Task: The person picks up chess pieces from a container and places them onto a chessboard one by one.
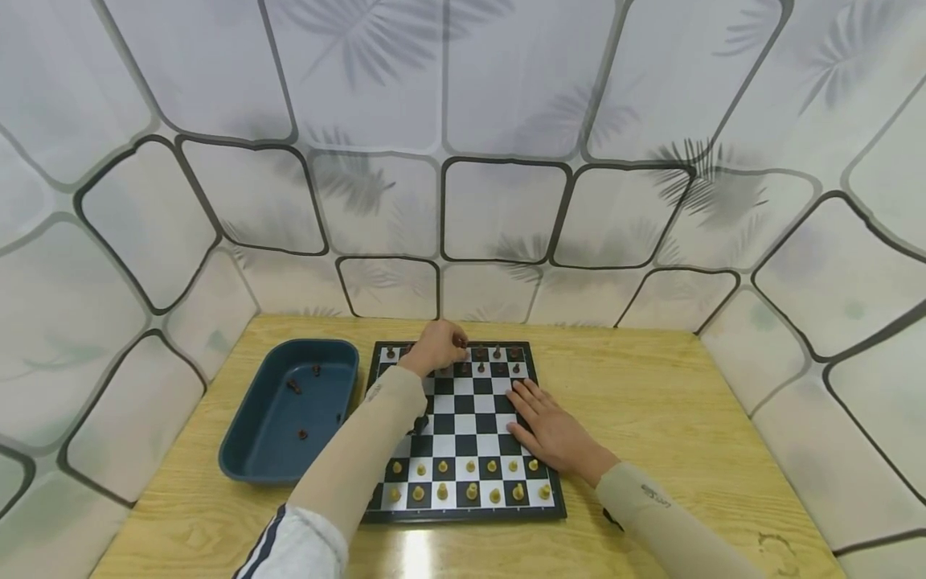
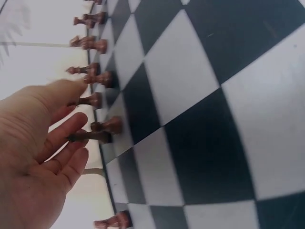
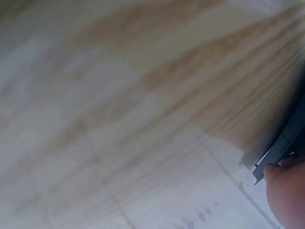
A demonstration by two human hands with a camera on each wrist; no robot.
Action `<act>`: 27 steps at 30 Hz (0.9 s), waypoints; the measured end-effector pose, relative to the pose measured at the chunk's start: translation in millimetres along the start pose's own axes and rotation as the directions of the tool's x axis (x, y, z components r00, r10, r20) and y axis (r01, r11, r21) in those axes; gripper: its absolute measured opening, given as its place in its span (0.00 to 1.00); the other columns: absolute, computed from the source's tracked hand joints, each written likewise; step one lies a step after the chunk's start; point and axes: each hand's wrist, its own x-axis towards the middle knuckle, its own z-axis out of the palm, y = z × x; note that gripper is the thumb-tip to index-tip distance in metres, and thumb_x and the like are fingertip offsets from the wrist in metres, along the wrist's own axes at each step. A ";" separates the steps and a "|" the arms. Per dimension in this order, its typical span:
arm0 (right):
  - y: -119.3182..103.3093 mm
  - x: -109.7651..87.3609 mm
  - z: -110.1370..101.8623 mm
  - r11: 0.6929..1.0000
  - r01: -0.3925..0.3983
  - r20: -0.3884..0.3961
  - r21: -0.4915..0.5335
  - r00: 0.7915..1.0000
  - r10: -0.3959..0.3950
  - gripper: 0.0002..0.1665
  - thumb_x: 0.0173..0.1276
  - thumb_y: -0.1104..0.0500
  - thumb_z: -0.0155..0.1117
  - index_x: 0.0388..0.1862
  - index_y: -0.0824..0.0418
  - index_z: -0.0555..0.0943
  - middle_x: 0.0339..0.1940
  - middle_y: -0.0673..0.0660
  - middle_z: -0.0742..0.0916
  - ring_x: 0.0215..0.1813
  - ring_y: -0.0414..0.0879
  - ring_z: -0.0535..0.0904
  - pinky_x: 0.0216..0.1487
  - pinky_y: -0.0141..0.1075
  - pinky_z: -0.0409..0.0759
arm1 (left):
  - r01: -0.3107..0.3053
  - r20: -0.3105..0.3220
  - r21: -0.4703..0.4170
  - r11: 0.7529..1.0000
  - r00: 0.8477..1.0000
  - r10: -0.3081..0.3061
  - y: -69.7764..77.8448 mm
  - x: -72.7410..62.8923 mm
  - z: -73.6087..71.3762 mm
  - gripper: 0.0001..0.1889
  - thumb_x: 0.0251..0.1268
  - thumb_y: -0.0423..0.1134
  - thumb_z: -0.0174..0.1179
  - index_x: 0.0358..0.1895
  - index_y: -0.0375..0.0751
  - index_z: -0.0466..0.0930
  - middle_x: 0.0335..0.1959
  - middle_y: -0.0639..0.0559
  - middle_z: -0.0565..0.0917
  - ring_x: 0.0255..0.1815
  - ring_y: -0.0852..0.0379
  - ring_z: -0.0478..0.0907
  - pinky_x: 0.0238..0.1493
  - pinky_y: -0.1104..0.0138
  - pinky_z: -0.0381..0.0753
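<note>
A black-and-white chessboard [image 1: 465, 423] lies on the table. At its far edge my left hand [image 1: 436, 349] pinches a brown chess piece [image 2: 91, 100] between thumb and fingers, over the back row. In the left wrist view, a dark, tall brown piece [image 2: 90, 137] stands beside the fingertips, and more brown pieces line the edge. My right hand [image 1: 553, 430] rests with its fingers extended on the board's right side. Two rows of yellow chess pieces [image 1: 472, 490] stand on the near side. My left forearm hides part of the board's left side.
Left of the board stands a blue plastic basin [image 1: 246, 470] with several brown pieces [image 1: 294, 387] lying in it. The wooden table [image 1: 644, 394] runs back to a patterned curtain [image 1: 499, 209], which also closes off both sides.
</note>
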 end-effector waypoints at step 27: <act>0.0 1.4 1.3 1.000 -0.003 0.015 -0.020 1.000 0.004 0.41 0.86 0.38 0.45 0.85 0.61 0.60 0.87 0.61 0.63 0.89 0.59 0.52 0.86 0.53 0.56 | -0.036 -0.267 -0.175 0.984 0.964 -0.012 -69.9 -72.2 -112.7 0.13 0.74 0.43 0.66 0.49 0.37 0.90 0.47 0.39 0.90 0.47 0.42 0.86 0.52 0.48 0.85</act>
